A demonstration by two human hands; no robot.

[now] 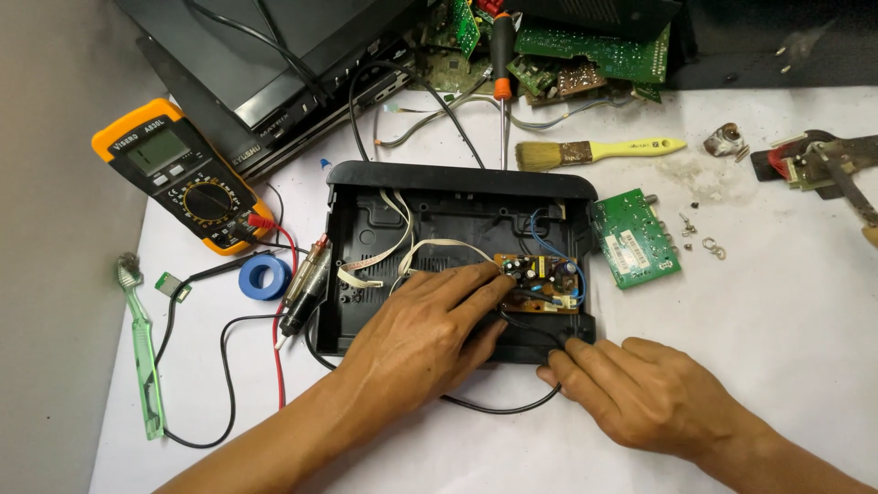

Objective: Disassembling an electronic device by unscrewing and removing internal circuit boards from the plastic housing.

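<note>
Left hand (416, 334): fingers flat on small brown circuit board (540, 282), gripping nothing.
Right hand (640, 389): fingertips pinch thin black cable (512, 407).
Casing: open black plastic tray (457, 197), matte, rectangular.

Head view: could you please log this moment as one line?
left hand: on small brown circuit board | right hand: pinching black cable | open black plastic casing

electronics repair bench, multimeter (184, 173), circuit boards (594, 50), screwdriver (501, 69), brush (594, 151)

Grey multimeter screen (157, 151) far left; white board label (627, 252) right.
</note>
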